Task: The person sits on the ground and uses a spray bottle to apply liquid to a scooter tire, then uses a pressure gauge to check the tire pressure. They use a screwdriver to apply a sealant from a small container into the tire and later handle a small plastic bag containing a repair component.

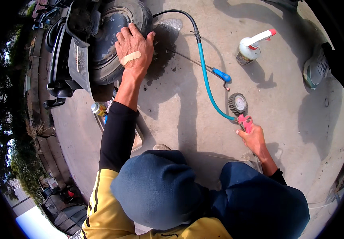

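Wheel, upper left: left hand laid near its outer edge, grip spread apart. Red inflator, right of centre: right hand, grip clamped around it. Concrete floor between.

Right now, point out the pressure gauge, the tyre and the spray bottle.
Pressure gauge (240,103): head view, on its round white dial.
Tyre (143,19): head view, on its dark rubber.
Spray bottle (247,51): head view, on its body, below the trigger head.
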A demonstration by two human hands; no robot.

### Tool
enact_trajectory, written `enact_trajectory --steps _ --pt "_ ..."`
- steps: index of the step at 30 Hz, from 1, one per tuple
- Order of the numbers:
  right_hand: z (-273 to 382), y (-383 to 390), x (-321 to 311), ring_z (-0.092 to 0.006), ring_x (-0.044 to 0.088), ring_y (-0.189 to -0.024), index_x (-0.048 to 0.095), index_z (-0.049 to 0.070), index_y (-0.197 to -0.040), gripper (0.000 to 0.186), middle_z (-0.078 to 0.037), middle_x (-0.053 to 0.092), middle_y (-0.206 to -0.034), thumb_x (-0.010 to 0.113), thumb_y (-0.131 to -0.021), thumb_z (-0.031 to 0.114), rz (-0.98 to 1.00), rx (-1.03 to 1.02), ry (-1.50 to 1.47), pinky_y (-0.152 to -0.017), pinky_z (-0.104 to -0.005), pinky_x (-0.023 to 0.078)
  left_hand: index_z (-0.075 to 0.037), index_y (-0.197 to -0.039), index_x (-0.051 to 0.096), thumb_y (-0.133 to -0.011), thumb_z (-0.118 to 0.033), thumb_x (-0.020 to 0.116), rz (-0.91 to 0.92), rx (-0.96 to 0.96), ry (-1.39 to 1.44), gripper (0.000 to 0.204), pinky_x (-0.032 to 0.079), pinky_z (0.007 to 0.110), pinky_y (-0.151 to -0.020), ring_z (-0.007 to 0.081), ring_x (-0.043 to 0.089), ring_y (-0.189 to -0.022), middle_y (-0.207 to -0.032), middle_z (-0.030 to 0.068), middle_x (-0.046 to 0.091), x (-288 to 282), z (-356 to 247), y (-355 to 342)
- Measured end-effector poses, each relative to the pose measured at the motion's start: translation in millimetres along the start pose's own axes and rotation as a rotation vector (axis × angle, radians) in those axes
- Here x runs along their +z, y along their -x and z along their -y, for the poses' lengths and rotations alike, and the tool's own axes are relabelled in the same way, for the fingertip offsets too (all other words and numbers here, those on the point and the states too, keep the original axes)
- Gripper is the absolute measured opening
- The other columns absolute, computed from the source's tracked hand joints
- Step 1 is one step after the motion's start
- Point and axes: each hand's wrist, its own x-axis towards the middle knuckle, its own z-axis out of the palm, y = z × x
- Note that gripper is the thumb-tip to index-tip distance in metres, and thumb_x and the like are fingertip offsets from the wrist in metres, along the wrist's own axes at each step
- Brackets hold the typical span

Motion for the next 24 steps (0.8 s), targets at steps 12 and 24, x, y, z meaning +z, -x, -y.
enact_trajectory --steps 12,24 --pt "27.2 53.0 -56.7 -0.0423 0.072 -0.095 0.073 -0.005 -0.112 0.061 -0.029 0.074 -0.106 0.094 -0.076 0.039 0.219 -0.095 0.397 -0.089 -0.0503 0.057 0.002 -0.144 0.055 -0.087 -0.010 0.078 0.325 0.173 0.008 0.063 0.049 0.049 -0.110 0.0446 0.058 -0.128 -0.139 0.0245 0.059 -62.6 55.9 47.2" --pt "125.8 -24.8 -80.4 -0.0365 0.064 -0.107 0.065 0.001 -0.113 0.041 -0.014 0.064 -0.108 0.085 -0.088 0.027 -0.284 -0.851 0.290 -0.089 -0.0476 0.053 0.005 -0.149 0.052 -0.102 -0.045 0.069 0.361 0.145 -0.005 0.070 0.048 0.047 -0.112 0.0420 0.055 -0.135 -0.144 0.0231 0.059 -74.4 45.4 15.8"
